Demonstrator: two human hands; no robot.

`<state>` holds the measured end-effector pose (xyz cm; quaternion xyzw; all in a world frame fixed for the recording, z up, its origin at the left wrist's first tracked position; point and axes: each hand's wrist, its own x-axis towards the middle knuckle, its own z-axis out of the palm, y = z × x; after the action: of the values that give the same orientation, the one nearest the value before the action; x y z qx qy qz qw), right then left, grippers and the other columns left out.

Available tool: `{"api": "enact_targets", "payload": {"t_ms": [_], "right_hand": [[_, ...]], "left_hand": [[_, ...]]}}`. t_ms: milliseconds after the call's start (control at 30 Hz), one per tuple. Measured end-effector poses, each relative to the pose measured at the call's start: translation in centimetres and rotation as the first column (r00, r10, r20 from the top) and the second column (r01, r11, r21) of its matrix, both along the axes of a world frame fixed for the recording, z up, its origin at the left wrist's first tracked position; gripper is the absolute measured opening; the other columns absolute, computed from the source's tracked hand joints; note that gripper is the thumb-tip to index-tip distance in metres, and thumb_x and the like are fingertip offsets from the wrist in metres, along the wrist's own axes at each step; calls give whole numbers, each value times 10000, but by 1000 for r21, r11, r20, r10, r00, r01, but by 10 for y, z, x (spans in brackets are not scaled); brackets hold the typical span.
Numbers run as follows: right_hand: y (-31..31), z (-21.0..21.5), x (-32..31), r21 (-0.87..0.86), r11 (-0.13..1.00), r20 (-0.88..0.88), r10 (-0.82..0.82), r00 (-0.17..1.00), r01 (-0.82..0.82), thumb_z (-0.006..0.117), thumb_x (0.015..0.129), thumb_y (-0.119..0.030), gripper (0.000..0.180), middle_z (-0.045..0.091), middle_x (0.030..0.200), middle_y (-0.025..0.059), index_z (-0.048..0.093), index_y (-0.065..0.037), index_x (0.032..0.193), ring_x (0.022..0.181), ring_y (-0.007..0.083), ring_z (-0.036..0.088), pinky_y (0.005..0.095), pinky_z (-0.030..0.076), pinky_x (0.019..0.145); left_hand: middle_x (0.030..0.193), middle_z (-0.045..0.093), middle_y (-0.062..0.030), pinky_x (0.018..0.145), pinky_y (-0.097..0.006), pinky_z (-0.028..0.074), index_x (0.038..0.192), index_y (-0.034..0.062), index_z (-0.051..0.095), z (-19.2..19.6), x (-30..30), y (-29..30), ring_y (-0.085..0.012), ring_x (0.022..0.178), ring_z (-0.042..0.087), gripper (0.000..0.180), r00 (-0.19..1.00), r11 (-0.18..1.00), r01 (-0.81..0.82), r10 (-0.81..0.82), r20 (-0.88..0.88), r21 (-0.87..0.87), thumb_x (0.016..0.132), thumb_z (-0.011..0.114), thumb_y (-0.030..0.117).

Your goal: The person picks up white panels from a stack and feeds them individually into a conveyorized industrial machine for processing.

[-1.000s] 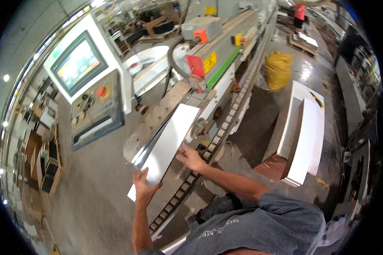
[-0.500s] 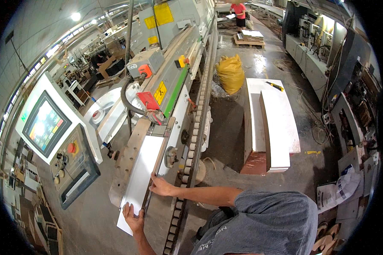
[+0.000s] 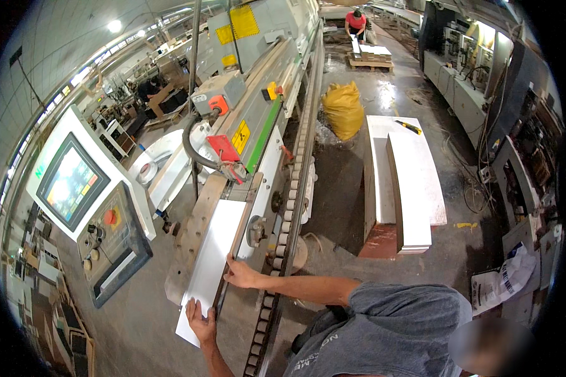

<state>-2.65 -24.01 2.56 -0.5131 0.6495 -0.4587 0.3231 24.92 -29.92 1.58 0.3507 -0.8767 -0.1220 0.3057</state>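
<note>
I see the left hand (image 3: 202,325), fingers spread, on the white panel (image 3: 215,251); ahead, the right hand (image 3: 242,275) touches its edge, grip unclear.

White panel (image 3: 217,251) partly covered by left hand (image 3: 200,323); screen (image 3: 72,181) partly washed out by glare; far co-worker (image 3: 356,24) — handwork too small to be made out.

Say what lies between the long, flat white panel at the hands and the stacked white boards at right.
In the head view, rightward from the panel: a brown strip, a round grey metal fitting, a track of pale rollers, then grey floor.
</note>
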Motion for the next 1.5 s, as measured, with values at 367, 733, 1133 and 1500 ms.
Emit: {"api": "enact_targets", "payload": {"t_ms": [367, 733, 1133, 1500], "right_hand": [[-7, -11, 2, -16, 1000, -4, -10, 1000, 10, 634, 941, -179, 835, 695, 920, 271, 105, 234, 1438, 868, 366, 714, 402, 591, 754], [-5, -7, -2, 8, 1000, 6, 13, 1000, -13, 630, 936, -174, 856, 683, 925, 270, 82, 248, 1441, 865, 361, 704, 394, 586, 758], [-4, 7, -30, 13, 999, 29, 34, 999, -34, 614, 977, -190, 847, 687, 944, 265, 66, 247, 1453, 858, 344, 700, 389, 579, 752], [-12, 48, -99, 130, 991, -11, 0, 1000, 1, 588, 969, -184, 764, 681, 962, 274, 167, 242, 1443, 798, 308, 704, 364, 611, 679]], "left_hand": [[1440, 526, -267, 1151, -507, 329, 1282, -69, 615, 2, 1, 2, -456, 1343, 453, 511, 998, 1000, -18, 17, 62, 16, 880, 725, 226], [1460, 513, -255, 1167, -508, 323, 1297, -102, 582, 12, -5, 8, -453, 1373, 430, 481, 997, 1000, 18, -17, 80, -12, 889, 670, 138], [1465, 503, -260, 1154, -510, 346, 1287, -98, 586, 15, -33, 1, -456, 1360, 447, 478, 995, 998, 38, -34, 90, -41, 855, 703, 71], [1358, 579, -291, 1120, -515, 389, 1166, -133, 629, 18, -109, -13, -477, 1281, 519, 452, 992, 997, -11, 21, 122, -78, 798, 783, 79]]}}
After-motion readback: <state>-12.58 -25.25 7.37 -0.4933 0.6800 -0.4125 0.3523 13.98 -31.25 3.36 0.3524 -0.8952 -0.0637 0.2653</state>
